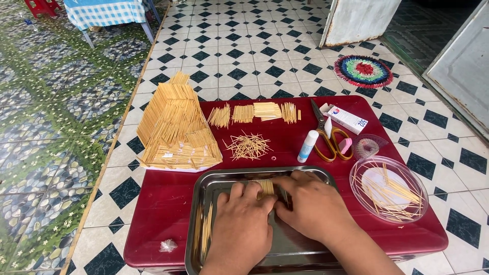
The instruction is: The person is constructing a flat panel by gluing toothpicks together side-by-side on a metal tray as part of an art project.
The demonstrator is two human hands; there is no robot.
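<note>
Head view shows your two hands meeting over a steel tray (pixel 204 191) at the near edge of a low red table (pixel 168 201). Your left hand (pixel 243 226) and right hand (pixel 310 206) press in from either side on a small bundle of toothpicks (pixel 265 187), fingertips closed on it rather than spread. The bundle sits between your hands, just past the knuckles toward the far side of the tray; its sticks seem to run near to far, though your fingers cover most of it. Both hands touch it, and the left hand's fingertips lie over its near end. More loose sticks (pixel 206 231) lie along the left wall of the tray. Farther off on the left stands a sloped stick model (pixel 175 127), with glued stick panels (pixel 254 112) in a row to its right and a scattered pile (pixel 248 146) nearer you. On the right lie a white glue tube with a blue cap (pixel 307 146), yellow-handled scissors (pixel 328 137), a small white carton with red and blue print (pixel 346 118), and a clear round lid holding sticks (pixel 389 189).
</note>
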